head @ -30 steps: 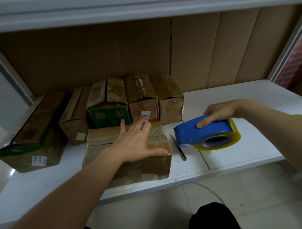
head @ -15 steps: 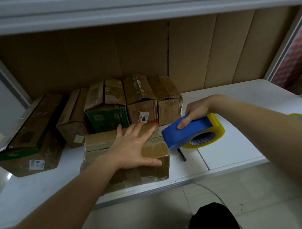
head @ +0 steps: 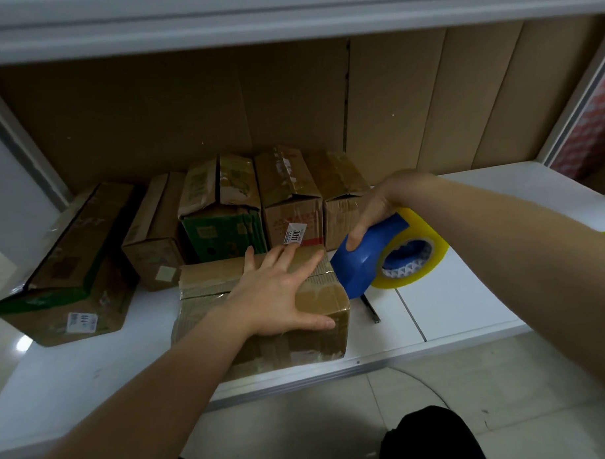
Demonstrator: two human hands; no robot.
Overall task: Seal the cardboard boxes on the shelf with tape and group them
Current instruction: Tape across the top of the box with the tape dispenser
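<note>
front box [head: 318, 335]: at shelf [head: 468, 312] edge, left hand [head: 276, 292] on top
dispenser [head: 367, 258]: at its right, in right hand [head: 379, 206]
box row [head: 286, 199]: behind

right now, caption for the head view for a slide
Left hand steadies front box; right hand brings blue tape dispenser to its right edge.

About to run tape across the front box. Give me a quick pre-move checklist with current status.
1. Front box held steady: ok, left hand lies flat on its top.
2. Tape dispenser in hand: ok, right hand grips its blue body.
3. Dispenser at the box's right top edge: ok, it is close, but contact cannot be told.
4. Top flaps closed: ok, they lie flat under the hand.
5. Tape path free: not ok, the left hand covers the middle of the top.
6. Loose tape end ready: cannot tell.
</note>
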